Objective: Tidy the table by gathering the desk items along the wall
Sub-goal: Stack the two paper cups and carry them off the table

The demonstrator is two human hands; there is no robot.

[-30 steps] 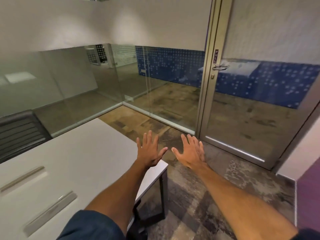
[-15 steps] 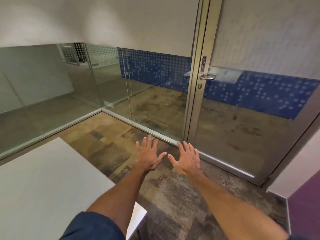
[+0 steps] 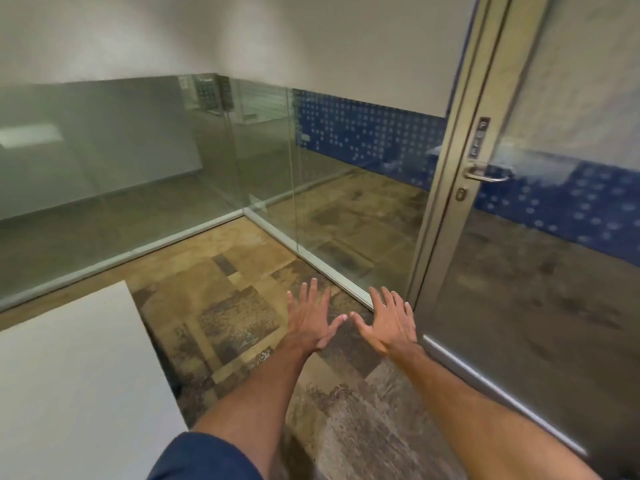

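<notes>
Your left hand (image 3: pixel 309 322) and right hand (image 3: pixel 389 323) are stretched out palm-down above the carpeted floor (image 3: pixel 239 289), fingers (image 3: pixel 313 289) spread apart and holding nothing — thumbs nearly meeting. The white tabletop (image 3: pixel 76 375) lies well to the left of both hands, and no desk items show on it. The glass door (image 3: pixel 540 254) stands just beside your right hand.

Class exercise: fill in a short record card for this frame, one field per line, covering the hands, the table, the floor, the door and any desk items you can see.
left hand: left hand, open, fingers spread, palm down, holding nothing
right hand: right hand, open, fingers spread, holding nothing
hands relation: side by side over the floor, thumbs nearly meeting
table: white table at lower left, its visible part bare
floor: patchwork carpet
door: glass door at right, with metal handle
desk items: none in view
</notes>
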